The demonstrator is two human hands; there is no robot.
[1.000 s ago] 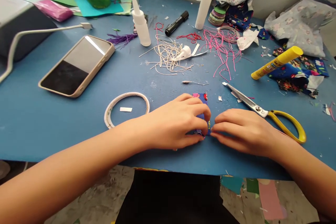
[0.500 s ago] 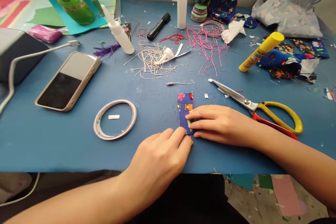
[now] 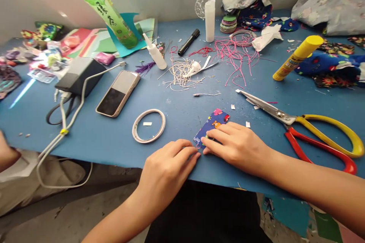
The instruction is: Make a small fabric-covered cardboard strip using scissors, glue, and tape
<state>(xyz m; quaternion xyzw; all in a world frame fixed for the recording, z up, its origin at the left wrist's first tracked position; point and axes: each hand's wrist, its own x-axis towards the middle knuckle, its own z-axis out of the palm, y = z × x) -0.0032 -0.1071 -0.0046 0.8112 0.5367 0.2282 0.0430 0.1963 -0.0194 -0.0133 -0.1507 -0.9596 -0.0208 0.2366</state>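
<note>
A small blue patterned fabric piece (image 3: pixel 209 124) lies tilted on the blue table near its front edge. The fingers of my right hand (image 3: pixel 232 142) rest spread on its lower right part, pressing it flat. At its lower left corner is my left hand (image 3: pixel 168 163), fingers together and tips close to a bit of pink string; whether they pinch it is too small to tell. To the left lies a roll of white tape (image 3: pixel 136 136) with a small white strip inside its ring.
Large scissors (image 3: pixel 281 115) lie to the right, below a yellow glue stick (image 3: pixel 298 57). Behind are string piles (image 3: pixel 185 72), a marker (image 3: pixel 188 41) and a glue bottle (image 3: pixel 156 55). A phone (image 3: pixel 118 93), cables and a green bottle (image 3: pixel 110 17) stand left. Another person's hand (image 3: pixel 7 152) shows far left.
The view has swung left, bringing the other person's hand in. The fabric piece has turned from upright to slanted, and my left fingertips have drawn slightly back from it.
</note>
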